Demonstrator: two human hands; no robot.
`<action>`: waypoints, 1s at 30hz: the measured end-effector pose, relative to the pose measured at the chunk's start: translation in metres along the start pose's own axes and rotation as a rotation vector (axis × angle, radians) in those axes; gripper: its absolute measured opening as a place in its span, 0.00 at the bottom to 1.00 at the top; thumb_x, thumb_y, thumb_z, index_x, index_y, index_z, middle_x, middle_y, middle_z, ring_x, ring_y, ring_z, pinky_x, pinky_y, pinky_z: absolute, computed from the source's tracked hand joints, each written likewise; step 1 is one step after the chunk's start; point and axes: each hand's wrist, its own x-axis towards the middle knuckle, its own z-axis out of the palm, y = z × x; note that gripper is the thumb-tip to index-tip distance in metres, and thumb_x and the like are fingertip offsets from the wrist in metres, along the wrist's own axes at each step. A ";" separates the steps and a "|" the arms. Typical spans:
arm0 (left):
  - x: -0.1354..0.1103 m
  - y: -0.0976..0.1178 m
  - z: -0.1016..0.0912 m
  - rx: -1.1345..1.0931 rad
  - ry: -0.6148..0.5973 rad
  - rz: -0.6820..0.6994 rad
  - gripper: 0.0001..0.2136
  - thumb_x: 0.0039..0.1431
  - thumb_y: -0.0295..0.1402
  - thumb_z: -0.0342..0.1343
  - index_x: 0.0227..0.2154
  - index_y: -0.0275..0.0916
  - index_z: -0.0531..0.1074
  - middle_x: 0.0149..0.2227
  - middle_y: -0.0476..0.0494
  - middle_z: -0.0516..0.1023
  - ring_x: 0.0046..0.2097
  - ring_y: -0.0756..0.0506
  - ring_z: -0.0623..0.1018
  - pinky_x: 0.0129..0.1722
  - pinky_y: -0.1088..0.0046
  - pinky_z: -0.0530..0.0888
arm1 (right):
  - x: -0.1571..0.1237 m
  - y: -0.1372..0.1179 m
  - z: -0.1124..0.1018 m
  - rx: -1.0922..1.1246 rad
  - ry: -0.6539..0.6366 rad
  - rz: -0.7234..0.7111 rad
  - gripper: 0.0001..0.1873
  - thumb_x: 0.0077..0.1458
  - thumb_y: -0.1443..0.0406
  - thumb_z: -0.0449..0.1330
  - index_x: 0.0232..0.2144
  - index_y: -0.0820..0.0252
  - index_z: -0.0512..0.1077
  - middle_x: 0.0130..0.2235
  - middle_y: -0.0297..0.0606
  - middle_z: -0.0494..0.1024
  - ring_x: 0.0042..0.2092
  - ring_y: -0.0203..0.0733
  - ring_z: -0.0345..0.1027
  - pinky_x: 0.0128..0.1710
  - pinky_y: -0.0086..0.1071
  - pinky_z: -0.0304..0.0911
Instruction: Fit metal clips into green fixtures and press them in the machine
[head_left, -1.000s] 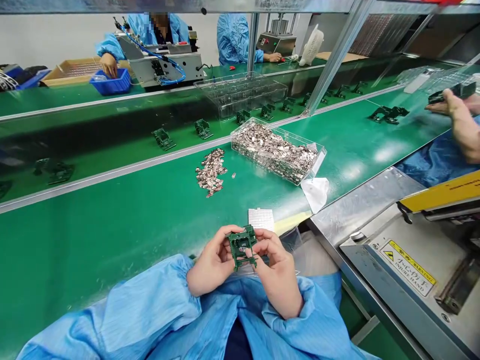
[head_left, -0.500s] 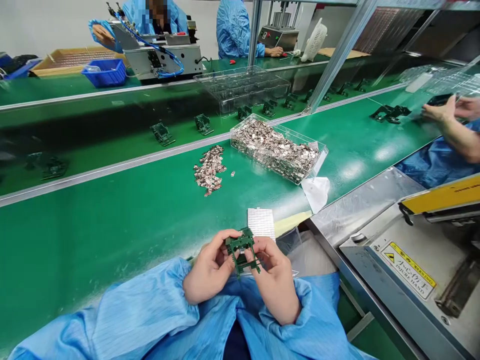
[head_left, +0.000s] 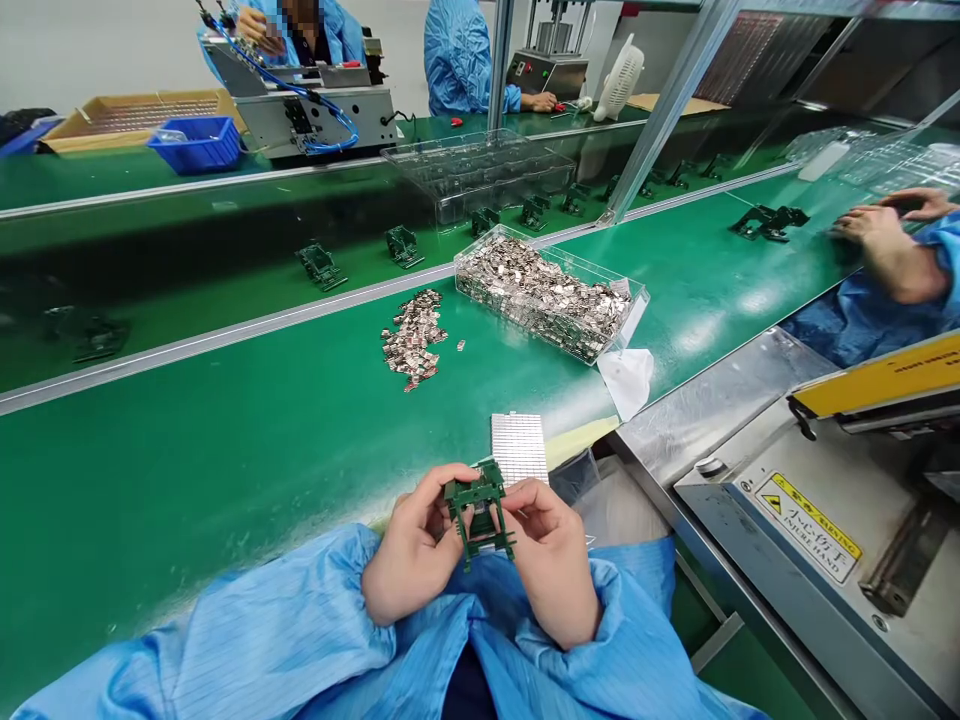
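A small dark green plastic frame part point(head_left: 478, 514) is held upright between both my hands, close to my body at the near edge of the green bench. My left hand point(head_left: 409, 545) pinches its left side with curled fingers. My right hand point(head_left: 551, 560) grips its right side, fingers bent round it. Just beyond the part lies a white ribbed sheet point(head_left: 519, 447). Further out are a loose heap of small metal clips point(head_left: 412, 338) and a clear box point(head_left: 550, 292) full of the same clips.
A conveyor point(head_left: 187, 290) carries several green frame parts past. At right stands a grey press machine point(head_left: 825, 500) with a yellow warning label. A co-worker's hands point(head_left: 885, 240) work at far right; two people in blue coats work across the line.
The green part has been turned slightly in my hands and lowered a little toward me. The co-worker at right has put their hands down on the bench.
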 end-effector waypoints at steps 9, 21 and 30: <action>-0.006 0.003 0.007 0.018 -0.005 0.004 0.11 0.62 0.30 0.55 0.47 0.44 0.68 0.32 0.51 0.73 0.29 0.53 0.71 0.29 0.83 0.70 | -0.013 0.003 0.000 0.058 0.047 0.012 0.10 0.46 0.63 0.68 0.23 0.59 0.70 0.25 0.33 0.71 0.28 0.36 0.64 0.28 0.28 0.62; 0.059 0.016 0.021 -0.042 0.002 0.099 0.17 0.56 0.40 0.61 0.45 0.39 0.68 0.38 0.45 0.74 0.34 0.49 0.75 0.33 0.75 0.76 | 0.011 0.044 -0.079 -0.155 0.049 0.078 0.28 0.55 0.41 0.57 0.31 0.60 0.76 0.29 0.42 0.78 0.30 0.42 0.69 0.30 0.33 0.65; 0.094 -0.021 0.049 -0.077 -0.184 0.062 0.17 0.60 0.37 0.57 0.50 0.38 0.66 0.38 0.43 0.74 0.36 0.48 0.75 0.37 0.74 0.75 | 0.027 0.059 -0.068 -0.191 -0.228 -0.078 0.28 0.60 0.45 0.53 0.25 0.60 0.77 0.23 0.37 0.77 0.26 0.40 0.69 0.28 0.32 0.64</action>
